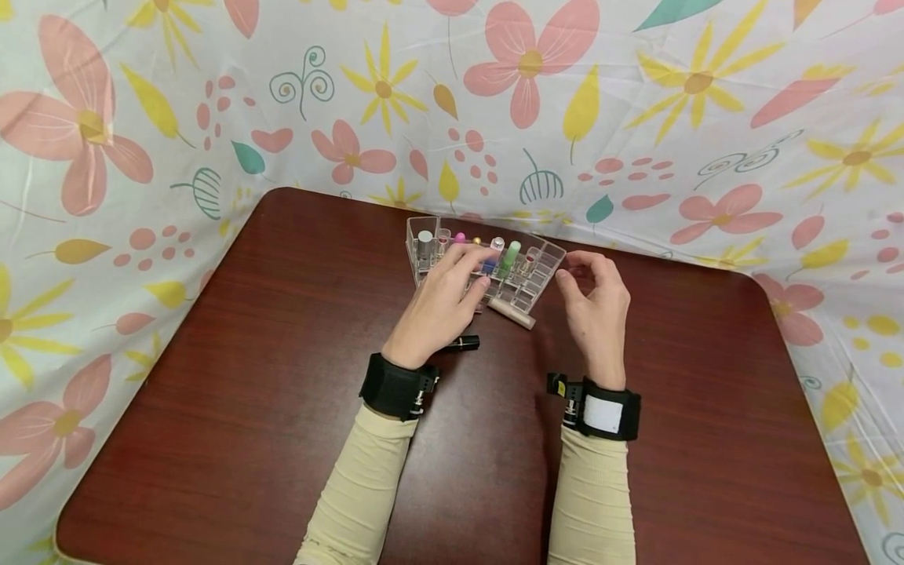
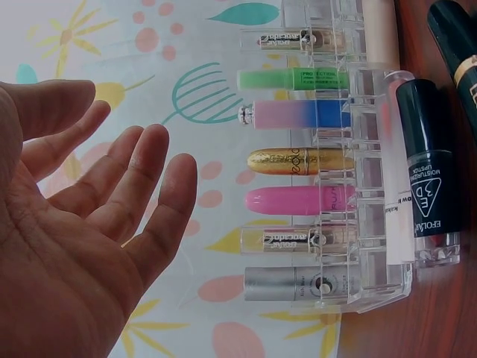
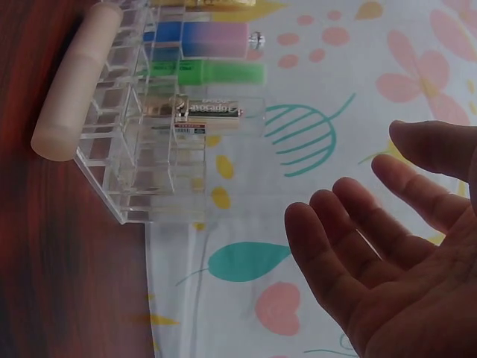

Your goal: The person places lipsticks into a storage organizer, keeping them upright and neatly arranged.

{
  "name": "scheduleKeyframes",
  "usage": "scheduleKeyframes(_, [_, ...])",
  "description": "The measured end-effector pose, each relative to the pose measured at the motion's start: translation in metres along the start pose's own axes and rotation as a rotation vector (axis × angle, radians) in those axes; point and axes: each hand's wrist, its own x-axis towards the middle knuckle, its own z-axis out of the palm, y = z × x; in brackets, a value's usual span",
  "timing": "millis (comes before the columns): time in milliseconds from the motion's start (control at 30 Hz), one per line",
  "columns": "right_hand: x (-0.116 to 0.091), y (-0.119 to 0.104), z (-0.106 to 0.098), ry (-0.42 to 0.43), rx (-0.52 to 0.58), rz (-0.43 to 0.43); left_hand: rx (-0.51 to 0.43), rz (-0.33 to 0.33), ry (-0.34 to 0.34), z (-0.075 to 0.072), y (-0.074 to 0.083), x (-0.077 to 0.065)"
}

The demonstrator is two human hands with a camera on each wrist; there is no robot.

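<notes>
A clear acrylic lipstick organizer (image 1: pixel 540 286) stands at the table's back edge. Its rear row holds a silver tube (image 2: pixel 270 283), a hot pink tube (image 2: pixel 283 200), a gold lipstick (image 2: pixel 291 161), a pink-and-blue tube (image 2: pixel 298 113), a green tube (image 1: pixel 510 257) and clear-capped lipsticks (image 3: pixel 216 115). My left hand (image 1: pixel 443 302) is over the organizer's left half, fingers loosely bent and holding nothing. Beside the right end is my right hand (image 1: pixel 599 314), empty, with fingers relaxed. A beige tube (image 1: pixel 512 312) lies along the organizer's front.
In the left wrist view, a black-capped lipstick (image 2: pixel 431 179) and a pale tube (image 2: pixel 399 201) lie before the organizer, with another black tube (image 2: pixel 458 45) nearby. A flowered cloth (image 1: pixel 530 141) hangs behind the dark red-brown table (image 1: pixel 247 392).
</notes>
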Motion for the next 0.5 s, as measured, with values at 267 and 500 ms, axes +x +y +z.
scheduleKeyframes(267, [-0.004,-0.007,0.000,0.007,-0.021,-0.026,0.021,-0.015,-0.007,-0.005,0.004,-0.004])
scheduleKeyframes(500, [-0.004,-0.018,0.004,0.042,-0.012,-0.104,0.121,-0.031,-0.005,-0.017,0.001,-0.009])
